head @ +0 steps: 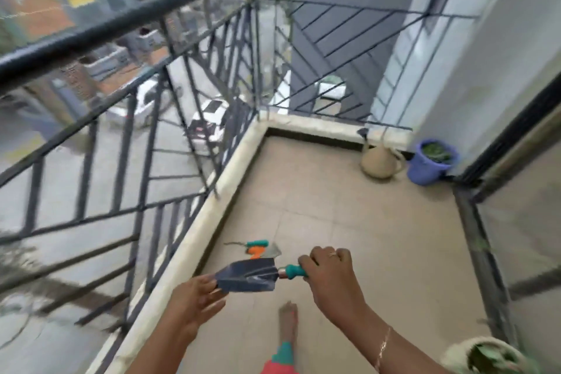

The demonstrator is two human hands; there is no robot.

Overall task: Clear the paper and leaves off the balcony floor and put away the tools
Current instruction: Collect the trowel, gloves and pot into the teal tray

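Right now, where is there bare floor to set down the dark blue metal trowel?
Bare: the beige floor tiles between the teal- and orange-handled small tools by the kerb and the beige watering can. Crowded: the far corner with can and blue plastic bucket, and beside the pale leaf-filled bag.

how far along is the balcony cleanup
Done, it seems: the floor shows no paper or leaves, and the blue bucket holds greenery. In hand: the right hand grips the trowel, the left hand touches its blade. Left: two small tools lie on the floor, not yet put away.
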